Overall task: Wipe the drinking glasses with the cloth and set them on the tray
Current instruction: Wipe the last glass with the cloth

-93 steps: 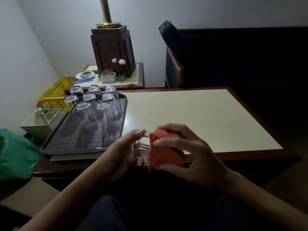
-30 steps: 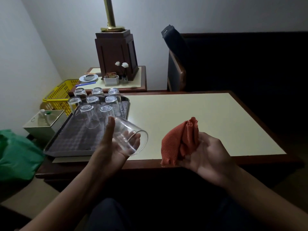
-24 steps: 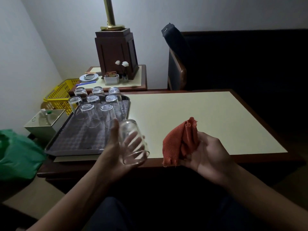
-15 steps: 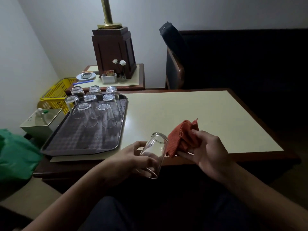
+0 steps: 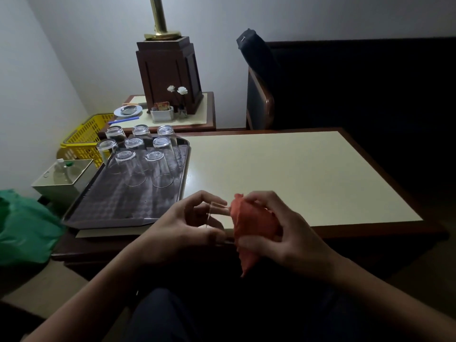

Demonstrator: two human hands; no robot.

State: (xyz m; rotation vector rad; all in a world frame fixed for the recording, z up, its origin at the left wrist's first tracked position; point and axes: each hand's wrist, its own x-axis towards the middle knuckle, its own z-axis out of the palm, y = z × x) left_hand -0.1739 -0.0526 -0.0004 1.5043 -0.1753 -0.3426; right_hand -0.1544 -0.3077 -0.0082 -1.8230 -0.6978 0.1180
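A clear drinking glass (image 5: 217, 213) lies on its side in front of me, over the table's near edge. My left hand (image 5: 187, 225) grips its open end with curled fingers. My right hand (image 5: 281, 233) holds the orange cloth (image 5: 251, 223) wrapped around the glass's other end, so most of the glass is hidden. On the left of the table lies a dark tray (image 5: 118, 201). Several upside-down glasses (image 5: 138, 156) stand at its far end.
The cream-topped table (image 5: 296, 174) has a wooden rim. A side table with a wooden lamp base (image 5: 170, 75) stands behind it. A yellow basket (image 5: 84, 141), a metal box (image 5: 61, 178) and a green bag (image 5: 22, 230) sit at the left. A dark chair (image 5: 261, 90) stands beyond the table.
My left hand turned the glass over and brought it down onto its side. My right hand closed in and wrapped the cloth over its end.
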